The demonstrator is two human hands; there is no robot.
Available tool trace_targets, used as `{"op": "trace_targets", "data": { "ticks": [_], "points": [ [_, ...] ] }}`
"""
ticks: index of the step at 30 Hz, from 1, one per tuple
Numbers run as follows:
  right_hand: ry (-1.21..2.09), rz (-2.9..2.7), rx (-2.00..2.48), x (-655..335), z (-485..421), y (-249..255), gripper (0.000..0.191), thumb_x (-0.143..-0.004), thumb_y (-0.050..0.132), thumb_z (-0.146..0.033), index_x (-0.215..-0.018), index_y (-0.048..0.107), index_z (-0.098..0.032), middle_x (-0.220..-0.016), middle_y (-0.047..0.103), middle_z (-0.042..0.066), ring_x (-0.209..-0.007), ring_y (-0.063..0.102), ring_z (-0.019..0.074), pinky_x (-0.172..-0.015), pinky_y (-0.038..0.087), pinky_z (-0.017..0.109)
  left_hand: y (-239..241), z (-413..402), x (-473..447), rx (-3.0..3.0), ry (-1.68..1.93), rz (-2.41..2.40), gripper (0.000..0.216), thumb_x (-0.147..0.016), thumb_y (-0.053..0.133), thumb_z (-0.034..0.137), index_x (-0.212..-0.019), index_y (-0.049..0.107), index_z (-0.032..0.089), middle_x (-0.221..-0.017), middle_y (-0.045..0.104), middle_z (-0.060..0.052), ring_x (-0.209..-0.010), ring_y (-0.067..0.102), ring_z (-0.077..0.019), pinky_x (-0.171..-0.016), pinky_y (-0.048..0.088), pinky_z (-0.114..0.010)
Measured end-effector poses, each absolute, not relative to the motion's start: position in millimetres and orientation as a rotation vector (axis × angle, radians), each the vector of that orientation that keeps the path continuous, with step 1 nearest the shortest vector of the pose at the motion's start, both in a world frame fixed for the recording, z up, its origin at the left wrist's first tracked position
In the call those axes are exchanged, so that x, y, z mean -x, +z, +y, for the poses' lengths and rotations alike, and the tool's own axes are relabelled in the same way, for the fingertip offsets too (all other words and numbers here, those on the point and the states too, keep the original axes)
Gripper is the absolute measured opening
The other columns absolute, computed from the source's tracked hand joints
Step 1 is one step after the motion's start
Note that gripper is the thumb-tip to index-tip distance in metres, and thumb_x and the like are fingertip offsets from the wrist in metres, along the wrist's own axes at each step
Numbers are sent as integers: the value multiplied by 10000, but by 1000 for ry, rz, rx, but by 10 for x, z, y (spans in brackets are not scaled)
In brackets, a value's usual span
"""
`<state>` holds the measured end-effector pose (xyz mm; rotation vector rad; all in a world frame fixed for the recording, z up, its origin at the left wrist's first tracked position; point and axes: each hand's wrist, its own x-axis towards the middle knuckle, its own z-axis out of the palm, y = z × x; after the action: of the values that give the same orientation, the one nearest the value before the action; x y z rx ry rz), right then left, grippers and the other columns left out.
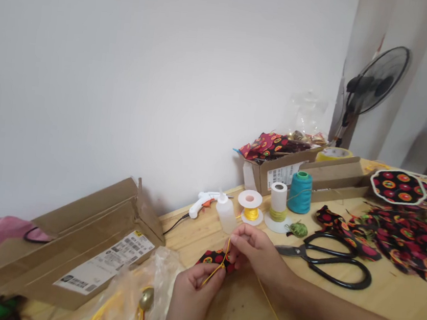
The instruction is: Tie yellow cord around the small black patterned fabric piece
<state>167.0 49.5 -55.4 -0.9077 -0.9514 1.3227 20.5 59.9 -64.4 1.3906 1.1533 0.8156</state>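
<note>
My left hand (192, 294) is closed on a small piece of black fabric with red and orange dots (214, 257), low in the middle of the head view. A yellow cord (220, 266) runs across the fabric. My right hand (256, 251) pinches that cord just above the fabric, fingers pressed together. A loose length of the cord trails down to the right over the wooden table (393, 304).
Black scissors (335, 260) lie right of my hands. Behind them stand a yellow cord spool (250, 208), a white spool (278, 201), a teal thread cone (300, 192), a squeeze bottle (226, 213) and a glue gun (203, 202). Cardboard boxes (83, 248) and fabric scraps (401, 238) flank the work area.
</note>
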Motion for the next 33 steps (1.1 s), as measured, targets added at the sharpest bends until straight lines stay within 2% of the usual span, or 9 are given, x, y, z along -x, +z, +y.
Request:
{"op": "trace_targets", "data": {
  "ticks": [8, 13, 17, 25, 33],
  "points": [
    [1443, -886, 821, -1666, 477, -565, 166, -750, 492, -305, -680, 458, -158, -543, 542, -38, -408, 444, 59, -454, 333, 192, -629, 608, -147, -1319, 894, 1082, 262, -625, 621, 340, -797, 681, 152, -686, 688, -29, -704, 588, -147, -649, 423, -199],
    [1385, -936, 839, -1671, 480, -559, 168, -755, 485, -296, -657, 464, -161, -417, 453, -69, -379, 383, 58, -445, 303, 190, -643, 628, -150, -1316, 885, 1142, 249, -608, 633, 340, -743, 688, 138, -638, 690, -30, -621, 584, -144, -598, 423, -206],
    [1365, -915, 839, -1662, 486, -551, 145, -741, 489, -268, -645, 443, -170, -406, 421, -78, -367, 350, 58, -415, 289, 188, -623, 605, -162, -1391, 919, 1180, 222, -614, 629, 328, -716, 686, 138, -655, 689, -33, -640, 584, -153, -612, 422, -211],
    [1452, -919, 814, -1668, 477, -567, 154, -743, 493, -290, -680, 464, -153, -520, 520, -40, -424, 455, 63, -452, 342, 188, -586, 572, -143, -1448, 941, 1188, 205, -599, 632, 326, -630, 660, 126, -550, 644, -13, -523, 532, -113, -489, 386, -171],
    [1565, -821, 777, -1686, 473, -573, 145, -707, 531, -292, -706, 470, -160, -657, 570, -21, -510, 530, 69, -471, 379, 172, -562, 554, -173, -1367, 942, 1159, 200, -544, 677, 311, -663, 688, 150, -590, 682, -29, -587, 591, -142, -562, 445, -188]
  ]
}}
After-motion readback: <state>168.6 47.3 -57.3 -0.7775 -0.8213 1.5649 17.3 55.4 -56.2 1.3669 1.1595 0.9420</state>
